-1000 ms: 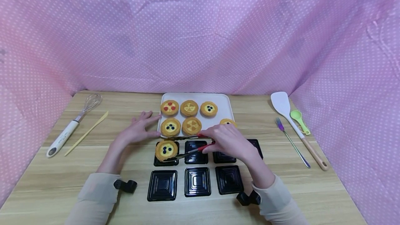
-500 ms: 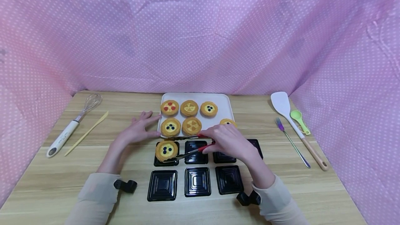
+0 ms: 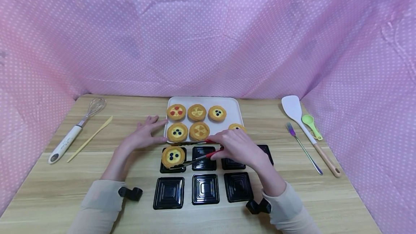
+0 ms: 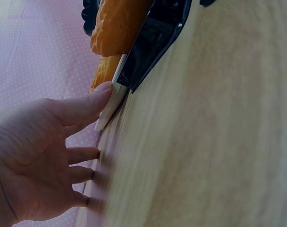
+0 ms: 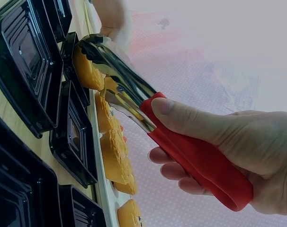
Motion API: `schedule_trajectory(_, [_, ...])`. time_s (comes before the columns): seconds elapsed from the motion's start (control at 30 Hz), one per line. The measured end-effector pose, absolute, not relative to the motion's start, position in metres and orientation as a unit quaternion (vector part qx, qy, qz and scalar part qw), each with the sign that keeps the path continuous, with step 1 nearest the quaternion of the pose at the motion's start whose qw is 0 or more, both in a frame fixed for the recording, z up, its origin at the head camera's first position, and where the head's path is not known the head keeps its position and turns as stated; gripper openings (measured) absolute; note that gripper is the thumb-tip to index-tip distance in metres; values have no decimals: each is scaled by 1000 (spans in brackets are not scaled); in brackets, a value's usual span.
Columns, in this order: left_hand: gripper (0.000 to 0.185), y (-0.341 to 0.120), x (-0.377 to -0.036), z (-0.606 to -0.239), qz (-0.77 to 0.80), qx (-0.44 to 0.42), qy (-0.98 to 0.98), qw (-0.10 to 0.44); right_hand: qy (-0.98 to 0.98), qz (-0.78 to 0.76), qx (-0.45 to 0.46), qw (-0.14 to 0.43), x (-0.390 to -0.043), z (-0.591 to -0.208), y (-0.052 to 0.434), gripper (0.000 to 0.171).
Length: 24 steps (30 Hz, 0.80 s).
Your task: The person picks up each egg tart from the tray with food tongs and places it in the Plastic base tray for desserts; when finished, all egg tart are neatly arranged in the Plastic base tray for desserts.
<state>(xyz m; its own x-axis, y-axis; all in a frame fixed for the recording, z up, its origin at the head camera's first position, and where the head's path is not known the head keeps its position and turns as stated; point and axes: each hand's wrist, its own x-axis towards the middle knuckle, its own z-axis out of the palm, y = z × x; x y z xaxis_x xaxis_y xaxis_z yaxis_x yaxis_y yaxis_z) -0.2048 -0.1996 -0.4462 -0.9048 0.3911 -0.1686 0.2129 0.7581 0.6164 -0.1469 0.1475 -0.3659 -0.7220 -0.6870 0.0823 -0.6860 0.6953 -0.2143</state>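
Observation:
My right hand (image 3: 236, 146) grips red-handled metal tongs (image 5: 195, 161); their two arms stand apart on either side of an egg tart (image 3: 173, 156) with dark berries. That tart is at the far-left black square tray (image 3: 164, 170), partly over it; whether it rests fully inside cannot be told. My left hand (image 3: 143, 135) has its fingers spread at the left edge of the white tray (image 3: 232, 107). In the left wrist view its thumb (image 4: 98, 97) touches the tray's corner while other fingertips meet the tabletop. Several more tarts (image 3: 199, 131) lie on the white tray, one partly hidden behind my right hand.
Other black trays (image 3: 205, 189) stand in two rows in front. On the left lie a whisk (image 3: 76, 129) and a yellow stick (image 3: 90, 139). To the right are a white spatula (image 3: 292, 107), a fork (image 3: 303, 149) and a green spoon (image 3: 308, 120). A pink curtain (image 3: 208, 35) closes the back.

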Motion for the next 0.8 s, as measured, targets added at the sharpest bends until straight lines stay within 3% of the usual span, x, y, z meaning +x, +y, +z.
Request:
schedule_trajectory(0.43, [81,-200,-205,-445,304,163,928,142,908,-135,-395,-27,-151,-361,154,52])
schedule_trajectory(0.8, [81,-199,-205,-447,301,163,929,143,927,-192,-307,-96,-173,-353,197,59])
